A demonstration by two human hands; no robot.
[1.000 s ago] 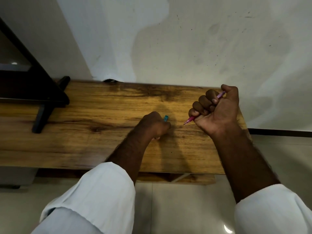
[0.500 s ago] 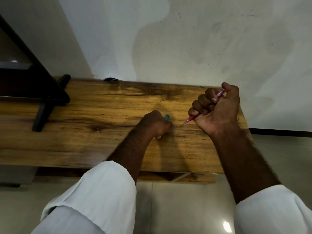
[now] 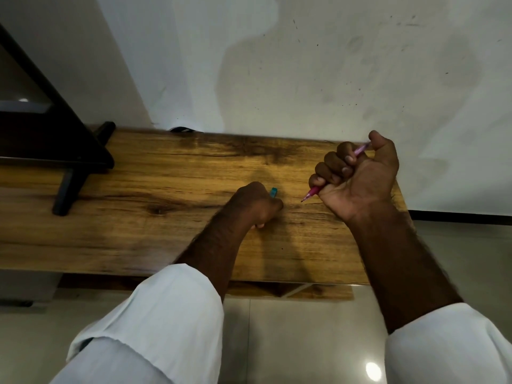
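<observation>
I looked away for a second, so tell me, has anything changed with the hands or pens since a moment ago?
Nothing visibly changed. The right hand still grips the pink pen, tip down above the wooden table; the left hand still rests there, fisted around the teal-tipped pen.

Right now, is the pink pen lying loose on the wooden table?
No, the right hand grips the pink pen in a fist, its tip poking out below the curled fingers above the wooden table.
</observation>
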